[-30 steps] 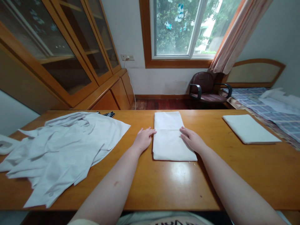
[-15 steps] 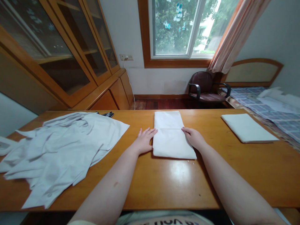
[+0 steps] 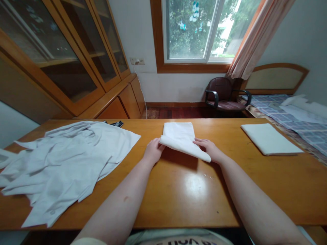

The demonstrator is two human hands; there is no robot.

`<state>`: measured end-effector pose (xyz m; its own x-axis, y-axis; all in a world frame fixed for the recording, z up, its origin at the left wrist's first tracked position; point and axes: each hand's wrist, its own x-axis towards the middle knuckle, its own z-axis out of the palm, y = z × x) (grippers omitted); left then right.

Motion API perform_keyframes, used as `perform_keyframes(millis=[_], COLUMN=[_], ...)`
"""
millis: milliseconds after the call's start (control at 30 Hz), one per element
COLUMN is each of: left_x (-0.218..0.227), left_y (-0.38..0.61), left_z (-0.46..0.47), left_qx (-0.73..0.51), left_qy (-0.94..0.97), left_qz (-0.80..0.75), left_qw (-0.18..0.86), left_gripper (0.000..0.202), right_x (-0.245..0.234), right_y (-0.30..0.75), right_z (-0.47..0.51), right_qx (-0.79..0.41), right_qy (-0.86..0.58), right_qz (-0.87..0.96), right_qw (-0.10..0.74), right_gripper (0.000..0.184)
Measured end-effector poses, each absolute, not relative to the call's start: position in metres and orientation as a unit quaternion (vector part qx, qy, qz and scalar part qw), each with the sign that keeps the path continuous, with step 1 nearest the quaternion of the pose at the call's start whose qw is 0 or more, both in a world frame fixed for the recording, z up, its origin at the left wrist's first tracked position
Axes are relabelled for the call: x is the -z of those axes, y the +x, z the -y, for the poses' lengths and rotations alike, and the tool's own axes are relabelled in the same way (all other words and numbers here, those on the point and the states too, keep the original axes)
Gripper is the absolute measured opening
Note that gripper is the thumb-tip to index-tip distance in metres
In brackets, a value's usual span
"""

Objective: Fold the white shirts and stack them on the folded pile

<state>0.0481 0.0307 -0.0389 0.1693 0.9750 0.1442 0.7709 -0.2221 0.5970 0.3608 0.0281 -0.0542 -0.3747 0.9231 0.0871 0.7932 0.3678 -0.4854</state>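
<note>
The cloth (image 3: 178,134), white and folded, lies between the two hands near the middle of the bench (image 3: 189,211). Its far part rests flat, close to the far edge of the bench. Its near part is raised and bent over toward the far side, leaving a thick near edge that slants from the left hand (image 3: 153,151) down toward the right and casts a shadow on the wood beneath.

The left hand is at the left end of that edge, fingers curled, pinching the corner; part of the grip is hidden by the cloth. The right hand is at the right side, its fingers pointing left and a little apart, the tips touching the cloth's edge. Its thumb is hidden, so I cannot tell whether it pinches. The near right corner juts out just in front of the right palm, lower in view than the fingertips.

To the left, well apart from the left hand, a rumpled white garment (image 3: 68,160) spreads over the bench, with a small black thing (image 3: 117,124) just beyond its far side. To the right, well apart from the right hand, a second folded cloth (image 3: 270,139) lies flat. Beyond the bench stand a chair (image 3: 222,92) and a bed (image 3: 293,109).
</note>
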Motion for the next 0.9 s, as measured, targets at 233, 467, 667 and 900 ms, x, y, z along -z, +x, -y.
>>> perform_keyframes(millis=[233, 467, 667, 900], left_x=[0.052, 0.051, 0.045, 0.048], left_y=[0.046, 0.049, 0.049, 0.055], left_z=[-0.036, -0.034, -0.032, -0.037], left_qx=[-0.325, -0.353, -0.351, -0.362], left_qy=[0.725, 0.719, 0.698, 0.682], left_qz=[-0.569, -0.537, -0.544, -0.524], left_qw=[0.213, 0.264, 0.305, 0.359], left_gripper=[0.048, 0.046, 0.047, 0.029], right_x=[0.061, 0.072, 0.067, 0.062], right_y=[0.358, 0.351, 0.347, 0.345], right_z=[-0.026, -0.029, -0.029, -0.031], right_qx=[-0.187, -0.242, -0.239, -0.219], right_qy=[-0.520, -0.535, -0.588, -0.630], right_qz=[0.796, 0.714, 0.708, 0.693], right_qw=[0.248, 0.382, 0.308, 0.275], right_gripper=[0.043, 0.026, 0.032, 0.032])
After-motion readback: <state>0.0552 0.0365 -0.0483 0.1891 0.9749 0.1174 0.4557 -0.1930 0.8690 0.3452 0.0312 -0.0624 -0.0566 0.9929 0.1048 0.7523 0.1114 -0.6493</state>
